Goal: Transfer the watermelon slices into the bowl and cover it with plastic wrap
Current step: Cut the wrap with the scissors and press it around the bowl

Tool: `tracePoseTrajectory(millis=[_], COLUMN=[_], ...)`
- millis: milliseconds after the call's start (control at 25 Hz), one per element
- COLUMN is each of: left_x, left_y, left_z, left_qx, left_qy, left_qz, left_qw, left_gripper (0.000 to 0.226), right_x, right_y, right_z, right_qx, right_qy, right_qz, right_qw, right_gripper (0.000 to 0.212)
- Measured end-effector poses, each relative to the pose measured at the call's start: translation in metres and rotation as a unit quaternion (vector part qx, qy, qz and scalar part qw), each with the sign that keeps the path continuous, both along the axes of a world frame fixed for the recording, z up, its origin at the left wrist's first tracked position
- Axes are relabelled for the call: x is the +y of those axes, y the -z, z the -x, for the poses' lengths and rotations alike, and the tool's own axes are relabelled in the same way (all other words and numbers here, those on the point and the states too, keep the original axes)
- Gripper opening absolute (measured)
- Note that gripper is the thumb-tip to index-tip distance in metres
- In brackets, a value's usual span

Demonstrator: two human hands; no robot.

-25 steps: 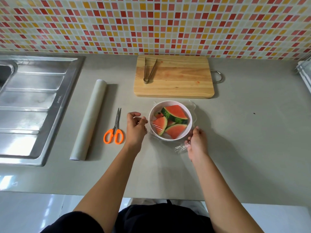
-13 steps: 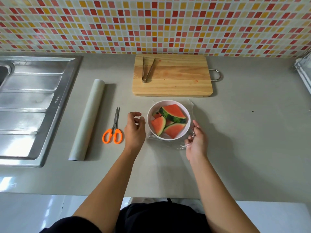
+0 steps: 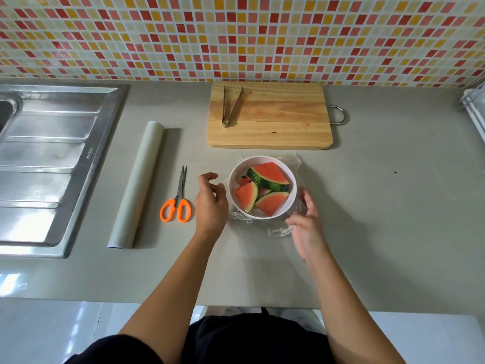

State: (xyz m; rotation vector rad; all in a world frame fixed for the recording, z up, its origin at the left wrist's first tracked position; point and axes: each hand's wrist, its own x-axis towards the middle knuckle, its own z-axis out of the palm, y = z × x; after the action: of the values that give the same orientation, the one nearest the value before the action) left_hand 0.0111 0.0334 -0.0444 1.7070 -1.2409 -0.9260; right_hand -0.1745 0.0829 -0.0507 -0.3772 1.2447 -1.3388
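Observation:
A white bowl (image 3: 262,158) stands on the grey counter in front of the cutting board, with several watermelon slices (image 3: 267,176) inside. A clear sheet of plastic wrap (image 3: 280,231) lies over and around the bowl, and its loose edge is bunched on the counter at the near right. My left hand (image 3: 210,201) is curled against the bowl's left side, fingertips pinching the wrap's edge. My right hand (image 3: 307,227) is at the bowl's near-right side, fingers spread against the wrap.
Orange-handled scissors (image 3: 176,206) and the plastic wrap roll (image 3: 140,183) lie left of my left hand. Metal tongs (image 3: 231,107) rest on the wooden cutting board (image 3: 275,119) behind the bowl. A steel sink drainer (image 3: 49,164) fills the far left.
My right hand let go of the bunched wrap at the bowl's near edge and moved up along the bowl's right side, its fingers opening. My left hand stayed in place.

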Motion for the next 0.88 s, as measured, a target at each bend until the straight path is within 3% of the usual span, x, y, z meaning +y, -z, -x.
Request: tracePoseTrajectory(millis=[120, 320, 480, 760, 880], left_x=[0.002, 0.001, 0.003, 0.006, 0.005], left_y=[0.008, 0.017, 0.022, 0.026, 0.027], left_z=[0.005, 0.006, 0.009, 0.017, 0.016], left_qx=[-0.024, -0.043, -0.054, -0.021, -0.014], left_qy=[0.027, 0.065, 0.086, 0.047, 0.047], left_qz=[0.005, 0.050, 0.060, 0.052, 0.054], left_qw=[0.999, 0.996, 0.993, 0.997, 0.997], left_gripper=[0.017, 0.026, 0.037, 0.037, 0.030], right_x=[0.006, 0.003, 0.001, 0.000, -0.002], right_y=[0.007, 0.014, 0.014, 0.008, 0.005], right_z=[0.002, 0.000, 0.001, -0.001, -0.002], right_qx=[0.158, 0.322, 0.397, 0.416, 0.470], right_qy=[-0.103, -0.156, -0.171, -0.171, -0.180], right_qz=[0.016, 0.061, 0.059, 0.055, 0.046], right_qw=[0.982, 0.932, 0.900, 0.891, 0.863], right_gripper=[0.097, 0.087, 0.087, 0.093, 0.096])
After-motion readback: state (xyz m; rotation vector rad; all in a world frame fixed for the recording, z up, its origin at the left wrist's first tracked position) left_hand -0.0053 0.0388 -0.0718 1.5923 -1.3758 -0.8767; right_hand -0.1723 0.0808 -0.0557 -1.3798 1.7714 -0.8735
